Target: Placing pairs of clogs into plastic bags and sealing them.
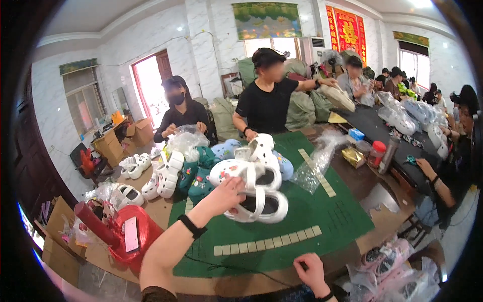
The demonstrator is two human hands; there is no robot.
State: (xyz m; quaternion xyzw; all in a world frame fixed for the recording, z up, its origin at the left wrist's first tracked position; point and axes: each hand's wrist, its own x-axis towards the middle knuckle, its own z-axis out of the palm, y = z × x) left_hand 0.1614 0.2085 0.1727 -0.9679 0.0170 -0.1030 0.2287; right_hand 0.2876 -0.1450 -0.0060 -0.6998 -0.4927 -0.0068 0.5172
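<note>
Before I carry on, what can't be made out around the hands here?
All in the head view:
- Soles of the white clogs in the left hand: turned away from the camera.
- Palm of the right hand: hidden by its curled fingers.
- Parts of the green clogs: behind other clogs.
- Details of the pink shoes: obscured by clear plastic.

Left hand (229, 194): bare, fingers and thumb uncovered.
Left wristband (192, 226): black and smooth, a broad flat strap with a thicker dark part toward one end; whether it is a watch or a fitness tracker cannot be told.
Left sleeve (158, 294): dark, near black, its edge close to the elbow, forearm uncovered below it.
Right hand (309, 272): bare as well.
Right wristband (326, 296): black, narrow, partly cut off by the lower edge.
</note>
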